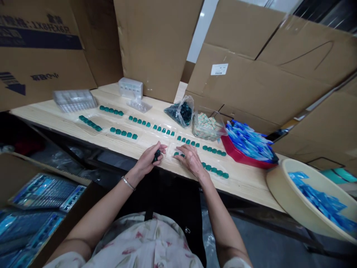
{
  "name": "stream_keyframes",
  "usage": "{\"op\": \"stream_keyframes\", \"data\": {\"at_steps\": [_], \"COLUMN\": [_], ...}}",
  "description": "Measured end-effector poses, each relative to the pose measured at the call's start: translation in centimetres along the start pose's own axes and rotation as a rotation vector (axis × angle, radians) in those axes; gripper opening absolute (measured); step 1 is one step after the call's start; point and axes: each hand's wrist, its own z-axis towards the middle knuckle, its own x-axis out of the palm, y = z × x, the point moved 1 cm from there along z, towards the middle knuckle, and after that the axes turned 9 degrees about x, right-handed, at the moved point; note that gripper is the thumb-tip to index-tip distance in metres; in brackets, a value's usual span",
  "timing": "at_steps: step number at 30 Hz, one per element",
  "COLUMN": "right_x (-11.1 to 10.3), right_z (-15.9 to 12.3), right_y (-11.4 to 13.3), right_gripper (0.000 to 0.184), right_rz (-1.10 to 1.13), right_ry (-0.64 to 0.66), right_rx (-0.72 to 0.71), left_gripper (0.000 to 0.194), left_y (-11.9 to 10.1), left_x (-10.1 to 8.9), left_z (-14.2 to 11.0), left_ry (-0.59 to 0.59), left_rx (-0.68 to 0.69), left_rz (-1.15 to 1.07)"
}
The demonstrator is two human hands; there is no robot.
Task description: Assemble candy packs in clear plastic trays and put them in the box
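Near the worktop's [247, 182] front edge, the left hand [147, 158] curls its fingers around dark pieces [157, 155] — the right hand [192, 160], fingers apart, at green pieces [176, 153]

1. One head-worn camera is looking forward and down from above the near side of a long, pale wooden table [251, 182].
2. It is sitting close, catching the wearer's white, floral-print fabric shirt [150, 243] on the near side of the table.
3. It is facing tall, brown cardboard panels [156, 44] standing beyond the table's far edge.
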Motion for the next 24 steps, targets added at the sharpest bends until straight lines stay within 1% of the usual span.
{"op": "stream_keyframes", "data": {"at_steps": [2, 4, 6, 8, 10, 11, 14, 16, 18, 20, 22, 24], "right_x": [-0.4, -0.5, -0.2, 0.3, 0.8, 1.0, 1.3, 1.3, 1.2, 1.2, 1.1, 0.9], "right_z": [-0.1, -0.1, 0.1, 0.3, 0.4, 0.4, 0.2, 0.0, -0.2, -0.2, -0.2, -0.1], "right_y": [1.3, 2.8, 4.1, 4.8, 4.9, 4.7, 4.2, 4.2, 4.3, 4.5, 4.5, 4.2], "right_gripper": [0.023, 0.019, 0.017, 0.017, 0.017, 0.017, 0.016, 0.016, 0.017, 0.018, 0.017, 0.015], "right_rz": [0.120, 0.240, 0.304, 0.319, 0.336, 0.359, 0.457, 0.460, 0.391, 0.319, 0.321, 0.420], "right_ry": [-0.035, -0.049, -0.058, -0.061, -0.066, -0.070, -0.105, -0.125, -0.148, -0.185, -0.225, -0.237], "right_rx": [0.005, -0.006, -0.028, -0.039, 0.004, 0.046, 0.160, 0.143, 0.085, 0.059, 0.082, 0.145], "left_gripper": [0.039, 0.042, 0.047, 0.051, 0.056, 0.058, 0.065, 0.066, 0.063, 0.060, 0.058, 0.054], "left_y": [0.2, 0.5, 0.8, 0.9, 0.9, 0.9, 0.8, 0.8, 0.9, 0.9, 1.0, 1.1], "left_x": [0.1, 0.6, 1.2, 1.8, 2.2, 2.3, 2.5, 2.6, 2.7, 2.9, 3.0, 3.0], "left_z": [0.2, 0.4, 0.5, 0.6, 0.7, 0.7, 0.9, 1.1, 1.2, 1.3, 1.4, 1.4], "left_ry": [-0.014, -0.018, -0.037, -0.080, -0.099, -0.089, -0.029, -0.029, -0.053, -0.073, -0.067, -0.028], "left_rx": [-0.005, 0.007, 0.033, 0.087, 0.130, 0.133, 0.084, 0.083, 0.115, 0.152, 0.159, 0.144], "left_rz": [-0.074, -0.075, -0.015, 0.081, 0.159, 0.180, 0.168, 0.149, 0.160, 0.186, 0.176, 0.129]}}
